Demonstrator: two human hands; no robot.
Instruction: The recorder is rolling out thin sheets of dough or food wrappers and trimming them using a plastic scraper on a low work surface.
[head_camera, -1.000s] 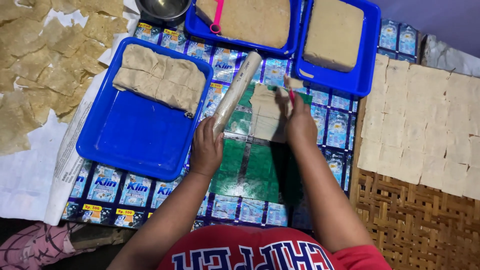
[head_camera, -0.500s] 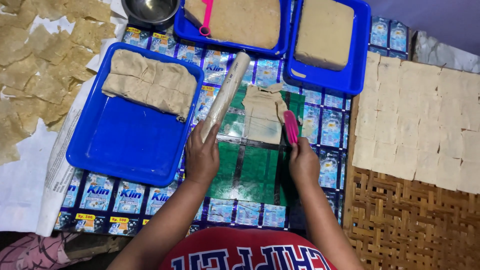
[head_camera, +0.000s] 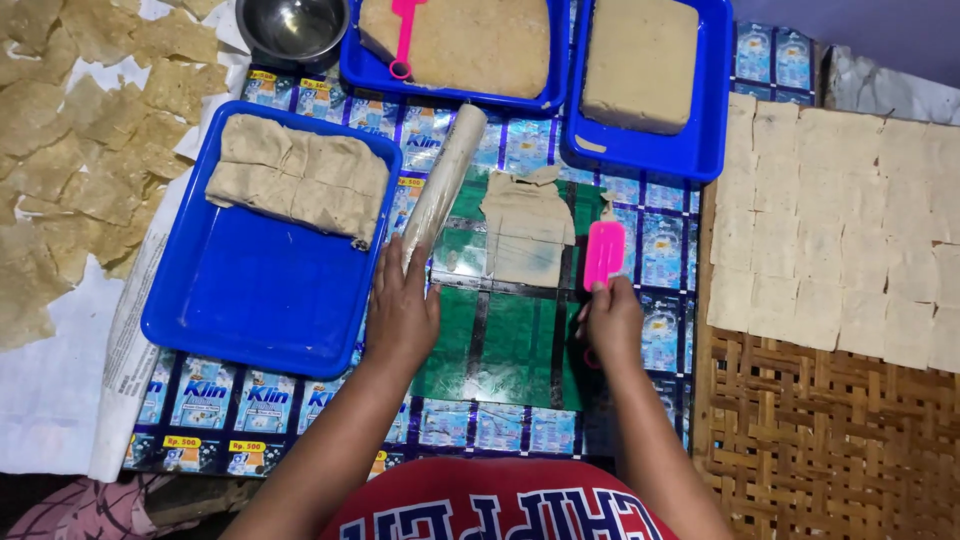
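My left hand (head_camera: 402, 312) rests on the near end of a plastic-wrapped rolling pin (head_camera: 443, 184) that lies slanted on the mat. My right hand (head_camera: 612, 322) grips a pink plastic scraper (head_camera: 604, 253), blade pointing away from me. Between the two lies a thin flattened sheet of beige dough (head_camera: 526, 228) on the green middle of the mat (head_camera: 500, 330); the scraper sits at its right edge.
A blue tray (head_camera: 230, 300) at left holds folded dough sheets (head_camera: 295, 180). Two blue trays (head_camera: 700, 150) at the back hold dough blocks, one with a second pink scraper (head_camera: 404, 35). A metal bowl (head_camera: 295, 28) stands behind. Cut squares (head_camera: 850, 230) lie on a woven tray at right, dried pieces (head_camera: 70, 170) at left.
Both hands have drawn back toward me. The right hand, which was over the dough sheet, now holds the scraper at the sheet's right edge; the left hand slid to the pin's near end.
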